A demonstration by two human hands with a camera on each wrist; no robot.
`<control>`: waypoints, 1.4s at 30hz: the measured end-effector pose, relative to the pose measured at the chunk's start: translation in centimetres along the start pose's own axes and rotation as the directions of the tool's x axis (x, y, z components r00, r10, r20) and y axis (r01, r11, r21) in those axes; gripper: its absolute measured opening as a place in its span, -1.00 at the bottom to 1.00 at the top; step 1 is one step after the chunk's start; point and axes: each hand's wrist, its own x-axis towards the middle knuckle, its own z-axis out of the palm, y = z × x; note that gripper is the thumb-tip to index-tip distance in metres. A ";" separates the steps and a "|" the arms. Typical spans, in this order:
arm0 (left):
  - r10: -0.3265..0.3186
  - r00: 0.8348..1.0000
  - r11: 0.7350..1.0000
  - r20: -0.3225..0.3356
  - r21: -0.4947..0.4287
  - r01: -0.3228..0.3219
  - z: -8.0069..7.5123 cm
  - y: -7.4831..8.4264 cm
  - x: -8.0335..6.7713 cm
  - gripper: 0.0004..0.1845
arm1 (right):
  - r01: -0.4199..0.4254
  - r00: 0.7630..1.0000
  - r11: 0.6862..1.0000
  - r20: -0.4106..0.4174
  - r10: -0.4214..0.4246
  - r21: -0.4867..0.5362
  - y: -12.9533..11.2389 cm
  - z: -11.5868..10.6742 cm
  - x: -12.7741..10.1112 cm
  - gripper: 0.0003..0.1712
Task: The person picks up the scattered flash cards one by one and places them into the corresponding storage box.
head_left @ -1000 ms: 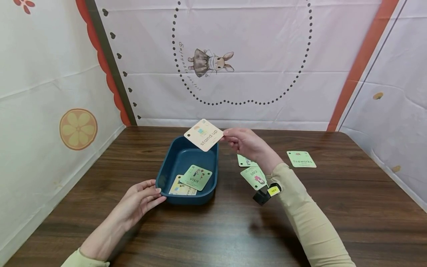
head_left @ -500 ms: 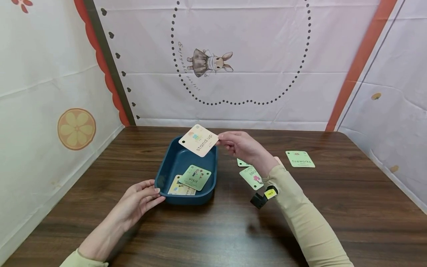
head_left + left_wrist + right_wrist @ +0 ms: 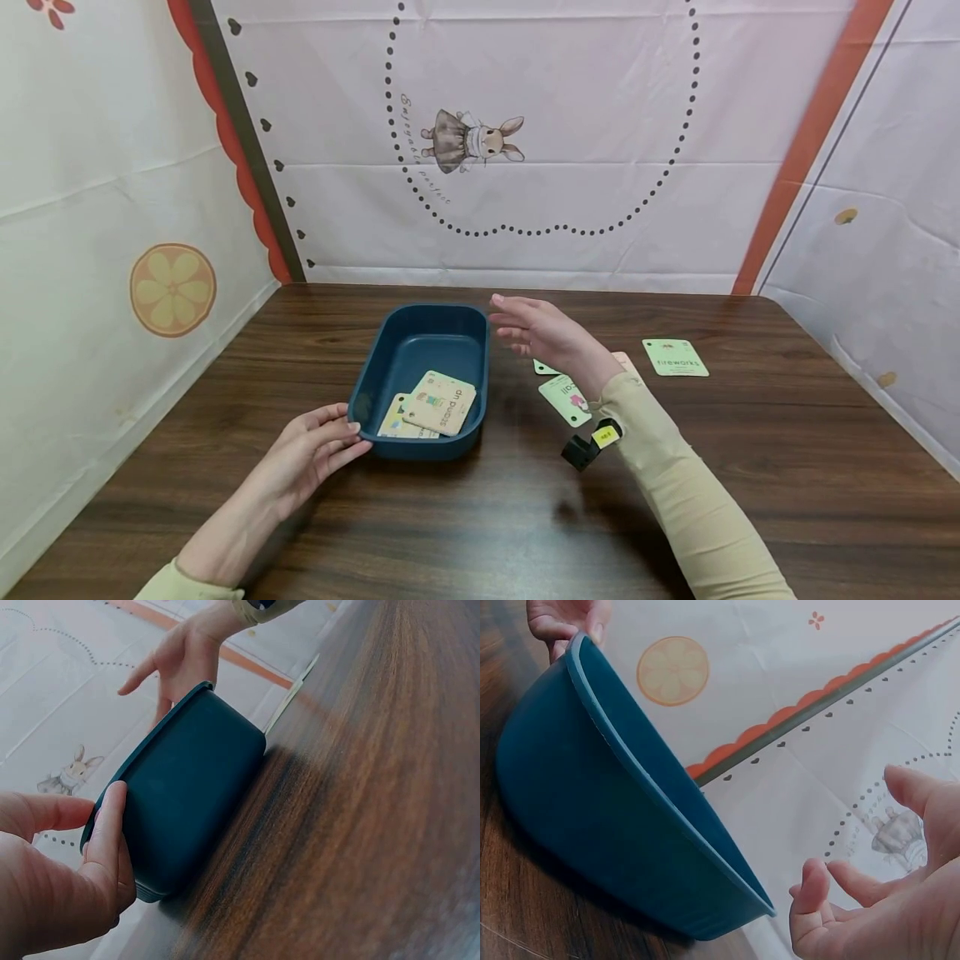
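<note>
On the table stands a deep blue plastic bin (image 3: 431, 451). My left hand (image 3: 303, 458) pinches the rim at its near left corner, the thumb over the edge and the fingers against the outer wall, as the left wrist view shows. Inside the bin lies a cream "stand up" card (image 3: 441, 405), overlapping a yellowish card (image 3: 392, 423) near the front. The green "visit" card is hidden under them. My right hand (image 3: 553, 335) hovers just off the right rim toward the back, holding nothing. In the right wrist view its thumb and fingers are spread apart.
Right of the bin lie a green "call" card (image 3: 564, 402), another green card (image 3: 545, 367) and a pinkish card (image 3: 624, 362), partly covered by the right arm. Farther right is a green "fireworks" card (image 3: 675, 357). Printed cloth (image 3: 600, 150) walls the table's back and sides.
The right hand moved a little left and down with the "stand up" card, then let it go. The card fell into the bin and covers the "visit" card. The left hand stayed on the rim.
</note>
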 end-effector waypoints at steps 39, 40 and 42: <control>-0.004 1.000 1.000 -0.007 0.000 0.004 0.0 0.0 0.0 -0.45 | -0.008 1.000 1.000 -0.022 0.007 -0.017 1.2 -3.8 -1.4 -0.23; -0.003 1.000 1.000 -0.005 0.001 0.003 0.0 0.0 0.0 -0.45 | -0.007 1.000 1.000 -0.025 0.006 -0.014 1.4 -4.1 -1.5 -0.23; -0.002 1.000 1.000 -0.002 0.001 0.002 0.0 0.0 0.0 -0.46 | -0.007 0.999 1.000 -0.033 0.006 -0.014 1.6 -4.7 -1.6 -0.23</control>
